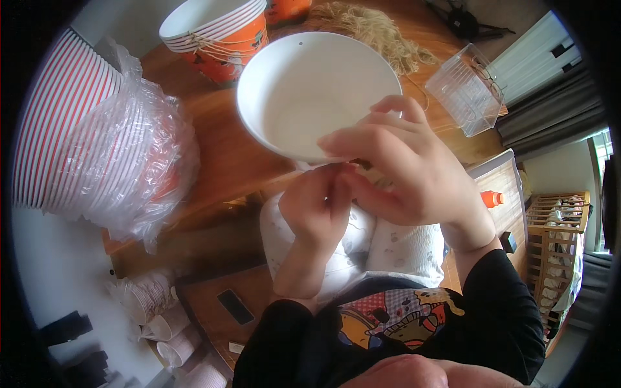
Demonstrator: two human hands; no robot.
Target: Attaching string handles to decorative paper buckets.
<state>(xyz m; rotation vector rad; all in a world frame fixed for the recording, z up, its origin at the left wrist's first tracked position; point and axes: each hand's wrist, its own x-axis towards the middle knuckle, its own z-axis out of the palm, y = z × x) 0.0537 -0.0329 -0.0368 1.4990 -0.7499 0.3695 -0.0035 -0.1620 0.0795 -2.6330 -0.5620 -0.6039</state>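
A large bucket, white inside, stands tilted with its mouth toward me at the near side of the wooden table. A small hole shows near its far rim. My right hand reaches over the near right rim, its index finger inside the bucket and its thumb outside. Just below the near rim, my left hand is closed in a pinch beside the right thumb. Whatever is between the left fingertips is hidden. The bucket's outer wall near the hands is mostly out of sight.
Behind the bucket lie stacked orange-and-white buckets with cord handles and a heap of straw-coloured cord. A tall bucket stack in clear plastic fills the left. Farther right are a clear box and an orange bottle; a phone lies lower left.
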